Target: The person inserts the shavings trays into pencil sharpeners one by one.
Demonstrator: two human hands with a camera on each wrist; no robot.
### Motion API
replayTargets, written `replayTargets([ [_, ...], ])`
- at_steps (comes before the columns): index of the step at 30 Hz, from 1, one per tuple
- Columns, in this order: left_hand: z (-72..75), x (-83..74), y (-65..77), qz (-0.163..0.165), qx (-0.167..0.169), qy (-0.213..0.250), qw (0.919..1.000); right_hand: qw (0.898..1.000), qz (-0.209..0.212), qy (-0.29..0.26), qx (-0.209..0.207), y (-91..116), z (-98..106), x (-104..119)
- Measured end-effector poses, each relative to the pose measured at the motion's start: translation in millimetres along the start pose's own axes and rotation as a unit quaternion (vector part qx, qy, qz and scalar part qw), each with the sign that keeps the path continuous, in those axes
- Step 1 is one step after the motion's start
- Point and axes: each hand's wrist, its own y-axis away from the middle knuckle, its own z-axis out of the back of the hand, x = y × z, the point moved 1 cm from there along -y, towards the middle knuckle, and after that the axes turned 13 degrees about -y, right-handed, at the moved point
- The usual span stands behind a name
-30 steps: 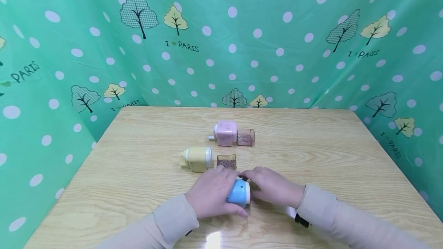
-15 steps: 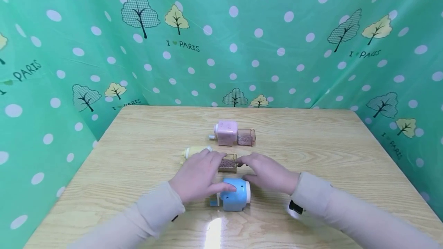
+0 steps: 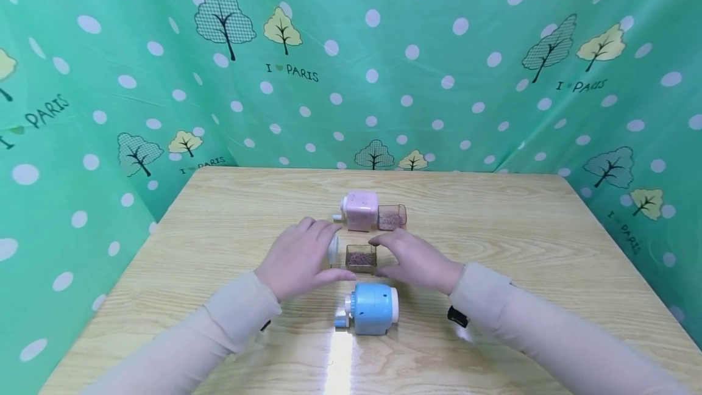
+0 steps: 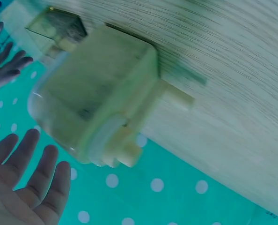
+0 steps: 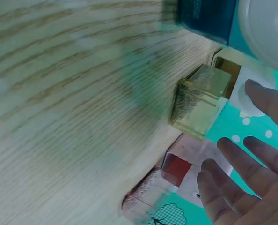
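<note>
My left hand (image 3: 301,259), fingers spread and bent, hovers over the yellow pencil sharpener (image 4: 97,84). In the head view it hides all but the white end of that sharpener; the left wrist view shows its body and crank apart from my fingers. Just right of it lies the yellowish clear shavings tray (image 3: 361,259), pulled out and filled with dark shavings. My right hand (image 3: 419,261) is beside the tray's right side, thumb and fingers apart, gripping nothing. Closer to me rests the blue pencil sharpener (image 3: 374,309), its crank pointing left.
Behind stands a pink pencil sharpener (image 3: 362,210) with its pinkish shavings tray (image 3: 392,218) drawn out to the right. All stand on a wooden table (image 3: 493,218), with a green dotted cloth (image 3: 351,102) hanging at its back and sides.
Both hands have left the blue sharpener and moved away from me. The left hand has gone left over the yellow sharpener; the right hand has come beside its tray. The blue sharpener is uncovered.
</note>
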Motion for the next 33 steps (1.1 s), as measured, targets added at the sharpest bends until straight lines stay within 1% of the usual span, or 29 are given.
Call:
replayTargets([
  [3, -4.1, 5.2, 0.4, 0.002, 0.0, -0.02, 0.9998, 1.0, -0.016, -0.002, -0.003, -3.0, -1.4, -2.6],
  [8, -11.3, 12.3, 1.0, 0.012, 0.0, -0.037, 0.9993, 1.0, -0.024, -0.006, -0.008, -6.2, -4.9, -8.4],
  [14, -18.4, 18.3, 0.8, 0.031, 0.014, -0.033, 0.9989, 0.999, -0.038, -0.019, -0.01, -10.2, -10.9, -14.7],
  [18, -22.1, 21.5, 1.3, 0.038, 0.025, -0.032, 0.9984, 0.998, -0.052, -0.024, -0.006, -13.7, -16.3, -20.1],
  [25, -26.6, 24.3, 2.0, 0.044, 0.023, -0.02, 0.9985, 0.997, -0.071, -0.032, -0.003, -17.9, -22.0, -23.9],
  [29, -29.2, 25.1, 1.9, 0.044, 0.022, -0.021, 0.9986, 0.997, -0.069, -0.037, -0.003, -19.0, -23.8, -24.6],
  [33, -34.9, 25.8, 1.3, 0.041, 0.026, -0.02, 0.9986, 0.997, -0.063, -0.042, -0.006, -19.6, -24.8, -24.8],
])
